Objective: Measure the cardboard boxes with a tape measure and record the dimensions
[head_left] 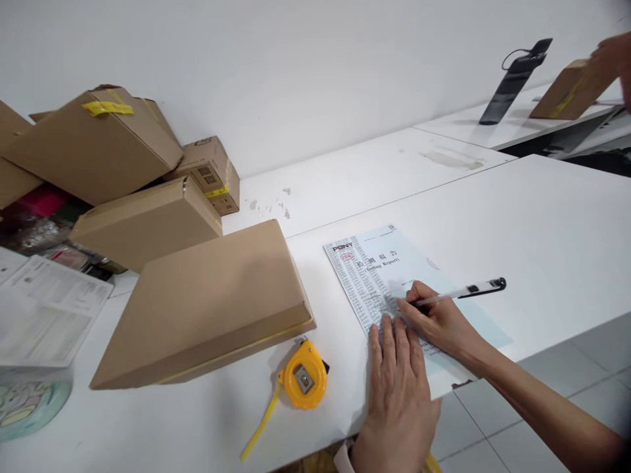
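Note:
My right hand [438, 322] grips a pen [468, 290] with a clear barrel and black ends, its tip over the lower middle of a pale blue testing report [389, 259]. The exact writing point is hidden by my fingers. Flat across the report's lower left edge lies my left hand [397, 381], fingers stretched out and holding nothing. To its left rests a yellow tape measure [304, 376] with a yellow strap. Beyond that sits a closed cardboard box [217, 295] with a yellow band along its side.
Cardboard boxes [98, 144] are stacked at the back left, with printed papers [49, 309] nearer. A dark bottle [510, 85] stands at the far right, where another person's hand [611, 56] touches a small box [562, 95]. The white table's [552, 243] front edge runs beneath my forearms.

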{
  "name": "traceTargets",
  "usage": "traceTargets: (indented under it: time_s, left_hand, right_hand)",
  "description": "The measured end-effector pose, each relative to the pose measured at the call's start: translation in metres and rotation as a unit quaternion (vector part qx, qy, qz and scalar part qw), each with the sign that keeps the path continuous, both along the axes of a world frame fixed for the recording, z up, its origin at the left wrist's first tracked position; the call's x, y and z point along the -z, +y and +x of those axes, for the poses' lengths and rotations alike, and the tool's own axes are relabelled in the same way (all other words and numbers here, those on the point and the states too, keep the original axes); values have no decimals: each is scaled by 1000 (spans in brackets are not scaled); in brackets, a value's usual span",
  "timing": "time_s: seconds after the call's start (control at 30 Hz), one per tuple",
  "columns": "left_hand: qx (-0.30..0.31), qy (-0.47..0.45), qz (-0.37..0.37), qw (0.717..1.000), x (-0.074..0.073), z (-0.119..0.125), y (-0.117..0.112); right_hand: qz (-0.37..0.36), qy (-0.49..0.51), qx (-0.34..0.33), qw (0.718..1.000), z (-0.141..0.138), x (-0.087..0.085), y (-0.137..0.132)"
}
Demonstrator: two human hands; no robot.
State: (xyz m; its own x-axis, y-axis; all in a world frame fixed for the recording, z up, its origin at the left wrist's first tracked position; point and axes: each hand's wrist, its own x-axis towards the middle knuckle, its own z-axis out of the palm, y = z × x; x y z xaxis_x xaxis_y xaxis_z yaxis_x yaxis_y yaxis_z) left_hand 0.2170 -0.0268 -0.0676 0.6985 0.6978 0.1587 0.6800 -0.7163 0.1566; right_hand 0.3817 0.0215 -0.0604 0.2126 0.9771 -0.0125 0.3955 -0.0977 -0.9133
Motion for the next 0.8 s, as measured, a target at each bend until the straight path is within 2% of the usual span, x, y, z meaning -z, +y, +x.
traceTargets:
  time_s: [0.2, 0.47, 0.8]
  left_hand:
    - [1, 10, 1, 1000, 2, 1, 0]
    - [-4, 51, 67, 996, -12, -2, 0]
    - [-3, 46, 67, 997, -7, 1, 2]
  right_hand:
    - [4, -14, -3, 1000, 1, 2, 0]
    - [13, -20, 1, 1000, 2, 1, 0]
    - [9, -25, 11, 1000, 0, 0, 1]
